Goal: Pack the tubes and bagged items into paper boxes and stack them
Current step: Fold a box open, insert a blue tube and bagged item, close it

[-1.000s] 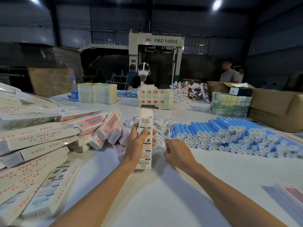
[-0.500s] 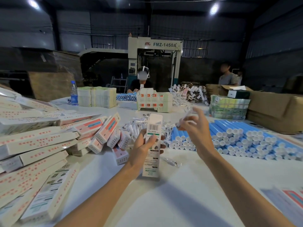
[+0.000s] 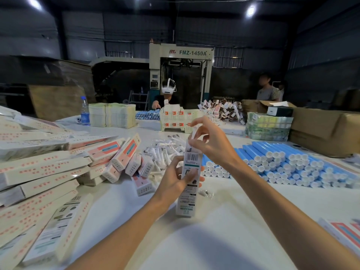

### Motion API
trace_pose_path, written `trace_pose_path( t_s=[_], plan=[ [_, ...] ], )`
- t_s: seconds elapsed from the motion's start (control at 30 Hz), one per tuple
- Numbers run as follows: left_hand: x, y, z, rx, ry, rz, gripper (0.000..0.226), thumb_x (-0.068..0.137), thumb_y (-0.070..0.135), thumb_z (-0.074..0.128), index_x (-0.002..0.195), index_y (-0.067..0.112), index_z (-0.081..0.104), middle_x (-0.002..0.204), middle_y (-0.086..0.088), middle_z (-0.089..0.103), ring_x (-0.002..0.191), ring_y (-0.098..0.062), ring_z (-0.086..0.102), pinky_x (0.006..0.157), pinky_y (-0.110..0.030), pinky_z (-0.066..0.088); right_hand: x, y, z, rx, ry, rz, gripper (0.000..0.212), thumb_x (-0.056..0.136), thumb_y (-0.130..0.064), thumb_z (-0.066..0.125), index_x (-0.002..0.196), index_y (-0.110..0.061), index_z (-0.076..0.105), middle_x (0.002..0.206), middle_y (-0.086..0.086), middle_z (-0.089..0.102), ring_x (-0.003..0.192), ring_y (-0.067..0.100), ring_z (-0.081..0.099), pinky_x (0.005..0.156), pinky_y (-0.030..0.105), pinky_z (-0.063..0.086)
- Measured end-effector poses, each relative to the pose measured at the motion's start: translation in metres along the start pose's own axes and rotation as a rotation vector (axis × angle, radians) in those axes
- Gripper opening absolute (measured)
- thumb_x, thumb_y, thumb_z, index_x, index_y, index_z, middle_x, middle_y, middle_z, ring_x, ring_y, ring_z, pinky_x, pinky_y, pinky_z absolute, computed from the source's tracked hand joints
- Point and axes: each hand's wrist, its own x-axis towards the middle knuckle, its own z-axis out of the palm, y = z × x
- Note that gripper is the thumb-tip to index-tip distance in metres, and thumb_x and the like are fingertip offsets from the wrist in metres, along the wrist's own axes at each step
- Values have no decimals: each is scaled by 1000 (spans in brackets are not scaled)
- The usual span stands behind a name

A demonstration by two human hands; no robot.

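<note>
Left hand [image 3: 175,180] wrapped round the middle of a paper box [image 3: 186,201], holding it upright with the open end up. I'd say that's so contents drop in by gravity; bottom end looks down at the worktop [image 3: 214,240], can't confirm contact. Right hand [image 3: 210,141] is directly above the box mouth, fingertips pinching a small bagged item [image 3: 193,132], apparently feeding it in. Hands are close together, one over the other, each clamped on its own thing. Feedstock is in easy reach: loose pile of bagged items [image 3: 165,151] just behind the box, blue tubes [image 3: 282,162] racked in rows on the right, caps facing the person. Packed boxes [image 3: 39,166] heaped on the left, more of a slump than a stack, so stacking looks not yet done. One stray bag [image 3: 206,192] lies beside the box. White worktop, long and shared: another person in a headset works opposite. Water bottle [image 3: 85,112], flat box blanks [image 3: 112,114], brown cartons [image 3: 321,129] far right. Dim warehouse, machine marked FMZ-1450A [image 3: 181,53] behind.
</note>
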Motion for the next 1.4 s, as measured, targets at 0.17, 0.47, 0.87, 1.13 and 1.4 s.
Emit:
trace_pose_path(
  t_s=[0.17, 0.47, 0.87, 1.13, 1.4],
  plan=[
    [1, 0, 0, -3, -9, -3, 46, 97, 34, 78, 133, 23, 52, 124, -11, 77, 107, -39, 78, 95, -62, 61, -2, 2, -2, -34, -2, -12, 29, 92, -19, 78, 110, -35, 61, 103, -4, 68, 93, 8, 64, 77, 17, 55],
    [3, -1, -1, -41, 60, -19, 45, 97, 24, 78, 131, 11, 52, 119, -10, 76, 100, -43, 78, 89, -58, 64, -30, 12, 16, -122, -110, -32, 23, 108, -26, 57, 127, -23, 69, 119, -6, 62, 107, 1, 55, 85, 16, 45],
    [1, 7, 3, 159, 91, 92, 45, 92, 32, 83, 132, 25, 63, 120, 11, 78, 114, -7, 73, 90, -19, 56, -48, 30, 17, -225, -9, -124, 29, 105, -46, 56, 129, -33, 68, 144, -22, 47, 136, 5, 37, 110, 38, 37],
    [-2, 10, 3, 138, 96, 133, 80, 89, 39, 86, 150, 52, 36, 123, 16, 76, 115, -6, 72, 83, -18, 60, -60, 42, 23, -59, 130, -58, 36, 103, -37, 65, 137, -30, 58, 143, -15, 43, 137, 3, 39, 110, 26, 35],
    [3, 8, -1, 185, 61, 224, 73, 94, 38, 83, 153, 46, 42, 127, 8, 75, 121, -12, 71, 88, -20, 59, -79, 54, 28, 289, 49, 130, 43, 102, -27, 69, 142, -36, 54, 125, -9, 72, 117, 16, 66, 100, 45, 55]
  ],
)
